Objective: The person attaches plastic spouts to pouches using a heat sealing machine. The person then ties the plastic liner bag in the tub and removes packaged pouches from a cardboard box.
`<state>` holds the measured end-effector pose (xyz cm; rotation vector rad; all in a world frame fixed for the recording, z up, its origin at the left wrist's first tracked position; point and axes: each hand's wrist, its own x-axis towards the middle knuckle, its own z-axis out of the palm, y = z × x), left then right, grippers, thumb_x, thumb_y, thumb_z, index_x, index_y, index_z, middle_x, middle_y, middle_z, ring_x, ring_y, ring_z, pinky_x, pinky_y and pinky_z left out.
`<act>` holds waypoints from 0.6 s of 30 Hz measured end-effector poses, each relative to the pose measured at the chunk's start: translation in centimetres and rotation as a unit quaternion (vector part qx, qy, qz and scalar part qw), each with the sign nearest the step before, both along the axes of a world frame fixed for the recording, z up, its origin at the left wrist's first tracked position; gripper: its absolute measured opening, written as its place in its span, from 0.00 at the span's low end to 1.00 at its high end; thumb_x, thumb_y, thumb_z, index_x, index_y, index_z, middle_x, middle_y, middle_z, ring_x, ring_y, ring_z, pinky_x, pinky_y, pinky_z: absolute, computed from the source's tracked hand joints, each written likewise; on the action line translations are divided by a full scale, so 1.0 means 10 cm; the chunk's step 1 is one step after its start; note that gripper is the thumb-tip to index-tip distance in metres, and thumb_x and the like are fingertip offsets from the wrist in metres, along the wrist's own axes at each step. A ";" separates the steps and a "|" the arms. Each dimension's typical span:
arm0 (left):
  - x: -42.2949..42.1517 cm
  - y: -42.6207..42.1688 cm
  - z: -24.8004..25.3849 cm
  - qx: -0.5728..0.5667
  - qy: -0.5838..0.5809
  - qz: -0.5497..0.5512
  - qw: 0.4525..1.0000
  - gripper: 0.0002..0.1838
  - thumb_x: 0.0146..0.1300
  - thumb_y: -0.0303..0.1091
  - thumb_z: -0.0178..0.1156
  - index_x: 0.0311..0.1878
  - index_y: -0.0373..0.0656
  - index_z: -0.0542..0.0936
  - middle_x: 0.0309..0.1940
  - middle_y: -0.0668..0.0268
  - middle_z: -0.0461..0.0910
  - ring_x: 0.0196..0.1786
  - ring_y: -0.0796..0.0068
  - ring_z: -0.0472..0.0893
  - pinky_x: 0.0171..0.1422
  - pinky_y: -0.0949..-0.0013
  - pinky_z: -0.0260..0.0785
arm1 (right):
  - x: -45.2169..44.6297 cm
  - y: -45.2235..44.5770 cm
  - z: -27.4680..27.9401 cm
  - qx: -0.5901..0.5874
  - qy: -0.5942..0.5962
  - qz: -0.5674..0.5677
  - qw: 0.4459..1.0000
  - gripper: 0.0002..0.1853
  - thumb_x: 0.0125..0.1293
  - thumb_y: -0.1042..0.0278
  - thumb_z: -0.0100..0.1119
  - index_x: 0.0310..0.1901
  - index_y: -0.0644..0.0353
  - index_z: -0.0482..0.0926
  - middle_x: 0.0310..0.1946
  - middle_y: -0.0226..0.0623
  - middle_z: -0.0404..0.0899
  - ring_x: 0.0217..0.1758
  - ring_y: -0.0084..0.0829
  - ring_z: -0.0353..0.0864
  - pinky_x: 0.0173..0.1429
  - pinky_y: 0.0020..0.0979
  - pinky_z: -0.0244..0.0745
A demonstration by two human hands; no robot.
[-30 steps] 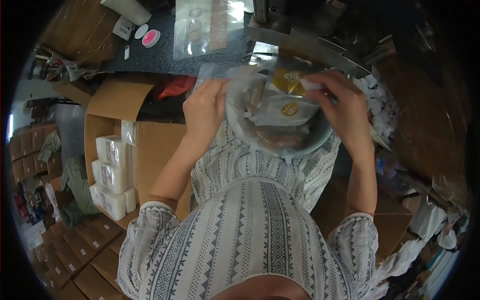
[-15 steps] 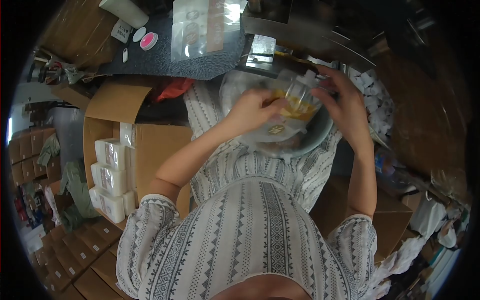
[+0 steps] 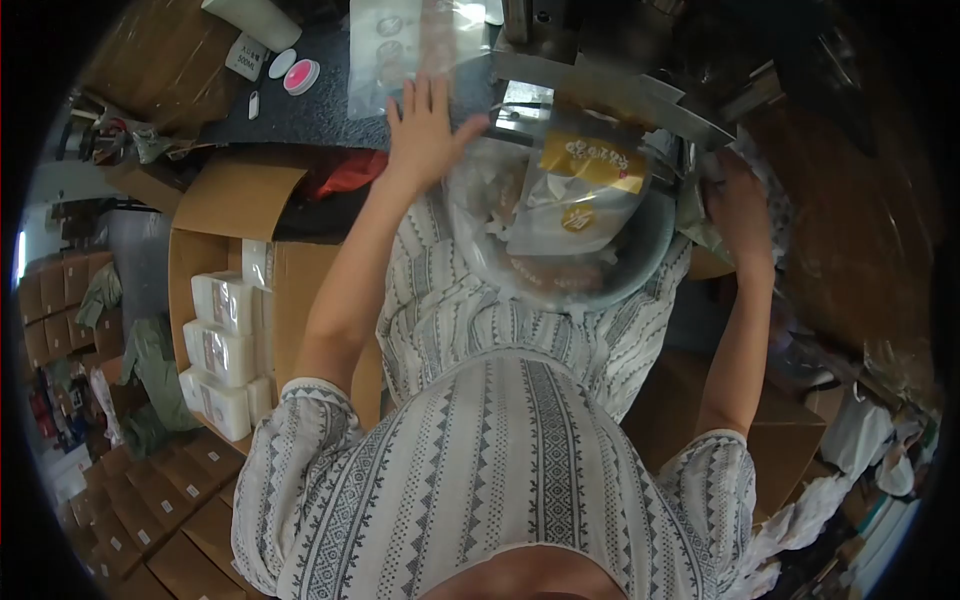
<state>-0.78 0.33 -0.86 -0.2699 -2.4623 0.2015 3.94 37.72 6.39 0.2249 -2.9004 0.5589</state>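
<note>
My left hand (image 3: 425, 140) is open with its fingers spread. Its fingertips reach the lower edge of a clear printed plastic pouch (image 3: 385, 55) on the dark towel-like cloth; whether they press on it I cannot tell. My right hand (image 3: 742, 205) is down at the right, beside a heap of small white pieces (image 3: 775, 185); its fingertips are hidden. Between my hands, a clear pouch with a gold band (image 3: 595, 190) hangs from the metal machine edge, over a basin (image 3: 655, 245) on my lap. Plastic-wrapped contents fill the basin.
At my left stands an open carton (image 3: 325, 300) holding several stacked white packs (image 3: 220, 355). A pink round tin (image 3: 300, 77) and its lid lie on the dark cloth (image 3: 330, 120). The metal machine (image 3: 640, 95) stands ahead of me.
Both hands have let go of the gold-banded pouch, which now hangs at the machine edge. My left hand moved up and left to the clear pouch; my right moved right to the white pieces.
</note>
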 end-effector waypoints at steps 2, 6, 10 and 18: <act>0.19 0.02 0.14 0.061 -0.032 -0.054 0.996 0.26 0.59 0.45 0.62 0.57 0.42 0.72 0.51 0.57 0.74 0.54 0.56 0.73 0.56 0.60 0.64 | -0.06 0.01 0.06 -0.004 0.019 0.019 1.000 0.18 0.59 0.75 0.55 0.52 0.65 0.73 0.44 0.51 0.78 0.49 0.50 0.77 0.51 0.42 0.71; 0.42 -0.13 0.22 0.176 -0.133 -0.067 0.973 0.18 0.58 0.35 0.61 0.51 0.41 0.75 0.43 0.58 0.75 0.48 0.55 0.74 0.51 0.58 0.65 | 0.04 0.09 0.02 -0.045 -0.021 0.013 0.999 0.16 0.63 0.75 0.53 0.53 0.66 0.73 0.41 0.50 0.78 0.41 0.42 0.81 0.44 0.36 0.74; 0.57 -0.17 0.38 0.215 -0.139 -0.082 0.963 0.10 0.57 0.29 0.60 0.42 0.40 0.79 0.36 0.59 0.76 0.41 0.55 0.76 0.43 0.58 0.67 | 0.23 0.04 0.20 -0.147 -0.067 -0.045 0.986 0.15 0.65 0.75 0.53 0.53 0.66 0.73 0.39 0.47 0.80 0.39 0.33 0.81 0.41 0.31 0.75; 0.94 0.32 0.76 0.329 -0.111 -0.126 0.929 0.04 0.55 0.25 0.60 0.34 0.39 0.79 0.30 0.60 0.76 0.32 0.56 0.78 0.34 0.62 0.69 | 0.41 -0.71 0.51 -0.290 -0.060 0.103 0.949 0.13 0.61 0.79 0.56 0.49 0.63 0.75 0.47 0.37 0.79 0.48 0.28 0.79 0.50 0.27 0.73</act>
